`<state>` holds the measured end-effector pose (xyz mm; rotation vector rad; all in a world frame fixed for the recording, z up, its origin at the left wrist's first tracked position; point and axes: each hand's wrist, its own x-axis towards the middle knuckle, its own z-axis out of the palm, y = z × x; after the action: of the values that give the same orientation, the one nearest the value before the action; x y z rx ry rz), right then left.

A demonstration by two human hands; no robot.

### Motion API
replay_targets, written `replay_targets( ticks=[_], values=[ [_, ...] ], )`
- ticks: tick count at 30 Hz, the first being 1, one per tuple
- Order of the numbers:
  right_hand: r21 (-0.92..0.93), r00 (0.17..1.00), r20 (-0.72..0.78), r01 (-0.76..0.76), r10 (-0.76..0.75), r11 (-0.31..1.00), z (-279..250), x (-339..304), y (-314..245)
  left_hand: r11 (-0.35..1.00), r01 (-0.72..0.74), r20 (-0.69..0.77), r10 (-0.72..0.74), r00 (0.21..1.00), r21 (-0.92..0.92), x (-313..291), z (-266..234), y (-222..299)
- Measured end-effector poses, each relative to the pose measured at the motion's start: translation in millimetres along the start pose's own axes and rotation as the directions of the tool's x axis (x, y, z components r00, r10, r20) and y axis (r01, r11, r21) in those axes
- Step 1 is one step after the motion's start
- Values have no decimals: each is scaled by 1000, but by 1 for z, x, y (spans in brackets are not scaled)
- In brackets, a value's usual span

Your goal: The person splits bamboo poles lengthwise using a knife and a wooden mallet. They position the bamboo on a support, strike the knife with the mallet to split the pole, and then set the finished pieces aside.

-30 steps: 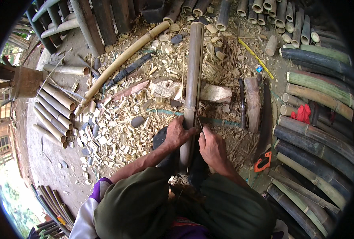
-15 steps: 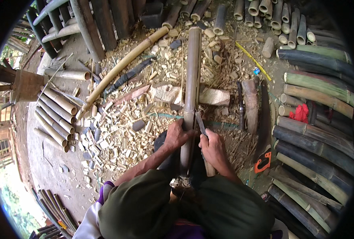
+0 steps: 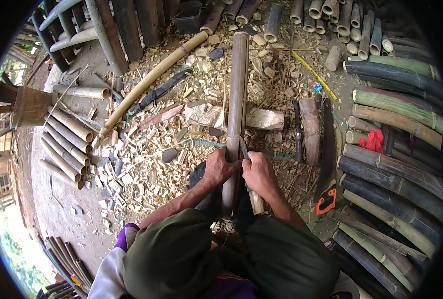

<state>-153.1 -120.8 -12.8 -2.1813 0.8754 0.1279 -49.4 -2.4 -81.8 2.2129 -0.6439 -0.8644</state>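
Observation:
A long brown bamboo pole point(image 3: 238, 84) stretches away from between my knees and crosses a rough wooden block point(image 3: 264, 119). My left hand point(image 3: 220, 166) is wrapped round the pole's near part, its thumb over the top. In my right hand point(image 3: 259, 172) is a knife point(image 3: 255, 202) with a long pale wooden handle. Its narrow grey blade points away from me and lies against the right side of the pole, just beyond my fingers. Both hands are close together, almost touching across the pole.
Wood chips point(image 3: 146, 174) cover the ground. To the right lie an orange-handled saw point(image 3: 325, 200), a dark-handled tool point(image 3: 298, 134), a short log point(image 3: 310, 129) and a yellow measuring tape point(image 3: 314, 74). Stacked bamboo point(image 3: 396, 164) lines the right side. Cut bamboo tubes point(image 3: 62, 154) lie left.
My right hand has moved slightly left and away from me, bringing the knife blade against the pole. The left hand keeps its hold. The whole view has shifted a little.

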Motion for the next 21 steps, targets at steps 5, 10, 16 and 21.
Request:
replay_targets(
  ticks=[5, 10, 16, 21],
  values=[
    [250, 935, 331, -219, 129, 943, -31, 35, 9, 999, 37, 65, -35, 997, -33, -1, -4, 12],
    [519, 777, 621, -508, 104, 687, -60, 71, 14, 995, -72, 18, 73, 997, -70, 1, 0, -7],
    [219, 998, 48, 16, -27, 975, -7, -14, 23, 1000, 8, 46, -7, 999, -30, 3, -5, 3],
    [135, 1000, 11, -25, 24, 991, 9, 3, 15, 1000, 16, 27, -15, 1000, -13, 3, -4, -1]
  ],
)
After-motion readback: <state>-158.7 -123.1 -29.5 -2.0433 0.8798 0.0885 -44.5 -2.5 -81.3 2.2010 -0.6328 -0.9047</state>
